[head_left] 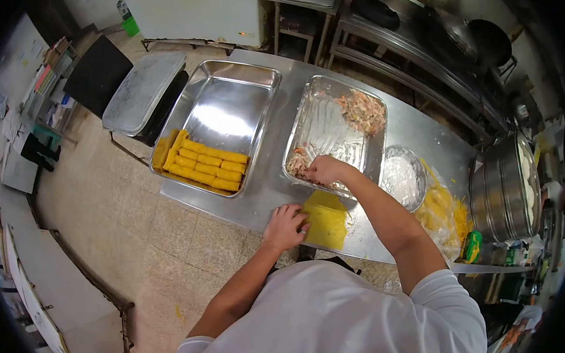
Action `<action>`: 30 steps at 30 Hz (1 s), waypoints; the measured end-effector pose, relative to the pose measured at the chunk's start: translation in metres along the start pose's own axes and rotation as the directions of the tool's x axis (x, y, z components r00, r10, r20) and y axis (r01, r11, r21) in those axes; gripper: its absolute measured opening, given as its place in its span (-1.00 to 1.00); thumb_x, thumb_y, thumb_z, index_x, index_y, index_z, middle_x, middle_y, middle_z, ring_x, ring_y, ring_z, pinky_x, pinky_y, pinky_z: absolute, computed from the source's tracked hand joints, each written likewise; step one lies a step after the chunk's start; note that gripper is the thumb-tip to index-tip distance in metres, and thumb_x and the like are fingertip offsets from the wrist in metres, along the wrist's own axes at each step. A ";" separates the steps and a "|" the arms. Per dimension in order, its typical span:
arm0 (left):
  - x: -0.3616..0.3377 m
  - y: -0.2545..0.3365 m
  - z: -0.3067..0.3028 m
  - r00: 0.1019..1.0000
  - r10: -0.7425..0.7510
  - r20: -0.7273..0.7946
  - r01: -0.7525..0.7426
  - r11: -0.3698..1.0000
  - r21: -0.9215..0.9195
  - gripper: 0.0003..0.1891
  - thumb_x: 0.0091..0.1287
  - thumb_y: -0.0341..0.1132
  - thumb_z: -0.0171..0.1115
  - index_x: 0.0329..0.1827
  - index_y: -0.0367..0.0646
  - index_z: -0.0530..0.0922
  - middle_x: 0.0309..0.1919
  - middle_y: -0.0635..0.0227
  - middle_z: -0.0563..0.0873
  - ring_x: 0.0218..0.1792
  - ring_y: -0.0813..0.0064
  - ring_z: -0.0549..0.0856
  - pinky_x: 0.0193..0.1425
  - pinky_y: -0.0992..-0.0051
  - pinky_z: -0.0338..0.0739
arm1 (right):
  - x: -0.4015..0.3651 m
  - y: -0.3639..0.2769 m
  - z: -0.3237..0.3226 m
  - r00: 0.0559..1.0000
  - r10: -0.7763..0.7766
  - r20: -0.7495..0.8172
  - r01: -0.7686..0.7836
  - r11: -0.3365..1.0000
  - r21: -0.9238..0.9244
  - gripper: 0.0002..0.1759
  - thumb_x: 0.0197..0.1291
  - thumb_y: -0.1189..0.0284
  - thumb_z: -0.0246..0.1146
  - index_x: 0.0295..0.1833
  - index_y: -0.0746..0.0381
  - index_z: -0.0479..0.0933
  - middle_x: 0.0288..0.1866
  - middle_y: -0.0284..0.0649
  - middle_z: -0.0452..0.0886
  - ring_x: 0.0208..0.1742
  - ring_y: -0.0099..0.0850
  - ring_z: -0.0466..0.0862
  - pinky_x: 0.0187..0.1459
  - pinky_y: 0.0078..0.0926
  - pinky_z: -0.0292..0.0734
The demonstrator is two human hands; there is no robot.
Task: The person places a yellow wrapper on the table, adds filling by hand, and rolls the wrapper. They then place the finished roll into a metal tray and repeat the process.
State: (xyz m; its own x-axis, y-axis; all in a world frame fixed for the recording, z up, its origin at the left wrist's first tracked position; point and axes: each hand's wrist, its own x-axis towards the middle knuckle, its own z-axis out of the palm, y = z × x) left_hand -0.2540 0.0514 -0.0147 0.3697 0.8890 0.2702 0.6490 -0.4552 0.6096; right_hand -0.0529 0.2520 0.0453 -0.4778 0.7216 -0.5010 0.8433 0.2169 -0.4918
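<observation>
My right hand (327, 170) reaches into a metal tray of filling (383, 151), its fingers closed on a small heap of minced filling (298, 163) at the near left corner. A larger mound of filling (362, 111) lies at the tray's far right. My left hand (286, 227) rests at the table's near edge, fingers apart, beside the left edge of a flat yellow wrapper sheet (326, 220). To the left, a second metal tray (232, 73) holds rows of yellow rolls (205, 164) in its near end.
Right of the filling tray stand a round metal bowl (402, 176) with whitish residue, a plastic bag with yellow strips (441, 210) and a stacked steamer (503, 187). A lidded container (144, 94) sits left of the table (201, 203). A metal counter with pans (376, 12) stands behind.
</observation>
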 end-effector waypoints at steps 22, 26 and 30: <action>0.061 0.015 0.016 0.761 -0.458 0.460 0.478 -0.084 -0.874 -0.48 0.57 -0.41 0.22 0.57 -0.33 0.46 0.63 0.09 0.54 0.58 0.17 0.53 0.58 0.08 0.46 | -0.051 0.032 -0.005 0.926 0.294 -0.235 0.110 0.387 0.916 -0.80 0.48 0.51 0.39 0.11 0.36 0.77 -0.09 -0.25 0.83 -0.14 -0.48 0.74 -0.12 -0.47 0.63; 0.074 0.007 0.027 0.781 -0.364 0.507 0.406 -0.322 -0.855 -0.31 0.58 -0.50 0.02 0.79 -0.33 0.18 0.79 -0.03 0.28 0.69 0.08 0.43 0.69 0.04 0.37 | -0.079 0.034 -0.008 0.892 0.340 -0.297 0.216 0.258 0.942 -0.76 0.55 0.50 0.32 0.16 0.41 0.74 0.00 -0.21 0.82 -0.07 -0.43 0.78 -0.01 -0.43 0.70; 0.104 0.011 0.017 0.700 -0.451 0.554 0.370 -0.434 -0.821 -0.26 0.59 -0.45 -0.06 0.85 -0.25 0.09 0.81 0.05 0.29 0.73 0.06 0.38 0.70 0.07 0.34 | -0.093 0.049 -0.005 0.868 0.381 -0.318 0.290 0.131 0.948 -0.71 0.62 0.46 0.28 0.22 0.46 0.69 0.04 -0.15 0.82 0.00 -0.36 0.81 0.12 -0.34 0.75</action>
State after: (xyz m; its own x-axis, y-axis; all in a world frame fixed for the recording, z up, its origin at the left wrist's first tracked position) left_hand -0.1965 0.1380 0.0074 0.3348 0.7997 -0.4984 -0.6909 0.5680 0.4473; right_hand 0.0340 0.1989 0.0714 -0.0148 0.9182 -0.3957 -0.2614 -0.3856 -0.8849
